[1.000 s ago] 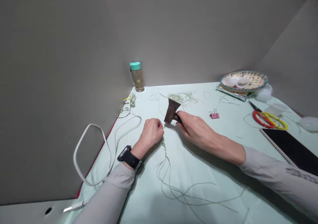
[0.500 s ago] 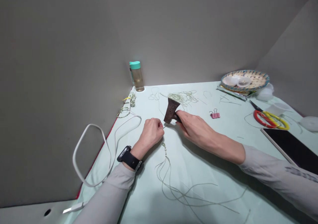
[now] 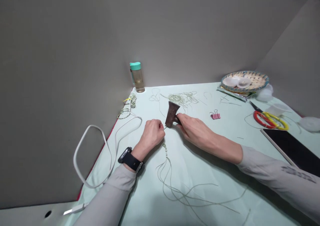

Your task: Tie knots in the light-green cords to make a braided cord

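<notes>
My right hand is closed round the short handle of a small hatchet, whose brown metal head flares at the top. The hatchet's lower end hovers at or just above the tip of a thin dark pin. My left hand, with a black watch on its wrist, pinches that pin close to the table; the fingertips are partly hidden. Just below the left hand lies a knotted green cord, its several loose strands spreading toward the front of the table.
Tangled cord lies at the back, near a bottle. On the right are a pink binder clip, scissors, a dark-screened tablet and a woven basket. A white cable loops over the left edge.
The hatchet and my right hand have come down slightly, toward the pin. My left hand holds its place.
</notes>
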The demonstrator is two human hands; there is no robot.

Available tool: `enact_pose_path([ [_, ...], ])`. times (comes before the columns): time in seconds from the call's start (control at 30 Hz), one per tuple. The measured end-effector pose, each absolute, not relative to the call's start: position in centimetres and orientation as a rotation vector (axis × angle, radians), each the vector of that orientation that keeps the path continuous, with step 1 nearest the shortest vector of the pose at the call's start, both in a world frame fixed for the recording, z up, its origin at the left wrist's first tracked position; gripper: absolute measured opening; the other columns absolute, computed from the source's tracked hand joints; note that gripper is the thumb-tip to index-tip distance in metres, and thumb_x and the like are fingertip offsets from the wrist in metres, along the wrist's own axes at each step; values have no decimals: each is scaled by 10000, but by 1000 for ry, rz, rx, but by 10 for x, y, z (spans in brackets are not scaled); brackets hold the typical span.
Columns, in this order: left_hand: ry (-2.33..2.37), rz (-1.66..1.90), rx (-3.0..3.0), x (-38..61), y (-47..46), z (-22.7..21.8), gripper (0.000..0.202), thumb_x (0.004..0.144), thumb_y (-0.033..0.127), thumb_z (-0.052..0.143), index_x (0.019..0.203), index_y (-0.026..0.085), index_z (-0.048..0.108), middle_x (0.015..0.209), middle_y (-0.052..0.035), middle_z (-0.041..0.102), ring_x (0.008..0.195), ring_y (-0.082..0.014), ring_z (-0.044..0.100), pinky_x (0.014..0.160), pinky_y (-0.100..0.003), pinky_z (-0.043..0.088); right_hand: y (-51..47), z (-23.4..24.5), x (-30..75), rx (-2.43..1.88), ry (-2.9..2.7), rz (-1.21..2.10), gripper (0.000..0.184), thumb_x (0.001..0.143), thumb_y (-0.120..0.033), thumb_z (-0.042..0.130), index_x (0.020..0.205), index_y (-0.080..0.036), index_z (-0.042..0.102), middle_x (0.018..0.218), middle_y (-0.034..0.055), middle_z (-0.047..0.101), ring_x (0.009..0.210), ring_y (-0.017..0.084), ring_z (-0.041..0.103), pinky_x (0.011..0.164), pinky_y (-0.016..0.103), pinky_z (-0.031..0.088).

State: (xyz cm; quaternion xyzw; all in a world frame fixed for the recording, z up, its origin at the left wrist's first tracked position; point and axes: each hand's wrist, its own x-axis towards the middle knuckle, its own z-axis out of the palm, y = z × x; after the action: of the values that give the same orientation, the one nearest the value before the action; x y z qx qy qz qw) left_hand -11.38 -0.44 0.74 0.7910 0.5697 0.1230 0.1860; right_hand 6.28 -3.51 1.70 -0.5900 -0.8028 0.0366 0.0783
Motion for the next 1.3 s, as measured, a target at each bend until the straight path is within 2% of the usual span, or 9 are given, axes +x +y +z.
enact_pose_path([
  [0.23,1573,415,2074,-114,-4,9,199,927,328,597,969,143,656,965,-46,693,850,-185,666,772,-387,563,-31,15,103,-1951,-2211,193,229,981,-335,515,1034,-130,603,833,10,628,731,137,625,692,314,536],
  [0.37,1459,396,1932,-121,-4,9,205,929,336,594,929,138,646,856,-16,674,679,-134,637,609,-293,552,-32,12,116,-1993,-2178,204,236,973,-352,526,978,-132,612,843,13,630,727,135,616,701,318,530],
  [0.47,1306,386,1835,-127,-8,17,220,939,340,580,874,134,627,697,36,607,497,-79,533,462,-216,468,-33,5,120,-1945,-2186,216,218,967,-335,537,942,-132,614,848,12,628,739,136,613,717,322,525],
  [0.57,1152,416,1772,-130,-18,36,223,945,323,571,820,141,605,582,83,508,409,-55,426,398,-188,382,-39,4,121,-1856,-2173,198,151,942,-272,562,960,-130,611,901,31,614,834,170,599,783,362,498],
  [0.63,1077,428,1747,-129,-25,49,212,933,298,592,788,144,597,539,101,463,390,-52,394,385,-183,348,-46,13,120,-1754,-2153,196,155,926,-189,536,1049,-137,615,988,70,602,928,208,569,836,395,457],
  [0.7,1028,424,1731,-127,-31,58,188,919,268,613,776,145,601,507,112,444,374,-50,375,383,-184,328,-55,30,118,-1621,-2145,261,249,940,-141,455,1110,-174,633,1022,90,607,928,211,559,838,382,431],
  [0.9,956,386,1720,-122,-43,65,145,904,217,622,779,143,619,466,123,424,361,-52,362,386,-187,303,-83,70,103,-1223,-2215,639,228,981,-298,464,999,-241,684,975,4,684,875,147,609,758,263,444],
  [1.17,885,384,1693,-120,-47,66,146,887,220,641,767,139,623,455,125,416,349,-44,352,370,-180,300,-89,56,90,-1128,-2198,701,128,934,-239,559,946,-215,685,847,3,660,742,131,556,716,271,397],
  [1.3,848,502,1623,-122,-47,63,120,888,211,639,789,145,620,477,118,439,367,-49,370,376,-177,313,-87,51,87,-1152,-2103,815,142,917,-213,549,854,-193,675,765,-7,626,679,119,512,634,250,365],
])
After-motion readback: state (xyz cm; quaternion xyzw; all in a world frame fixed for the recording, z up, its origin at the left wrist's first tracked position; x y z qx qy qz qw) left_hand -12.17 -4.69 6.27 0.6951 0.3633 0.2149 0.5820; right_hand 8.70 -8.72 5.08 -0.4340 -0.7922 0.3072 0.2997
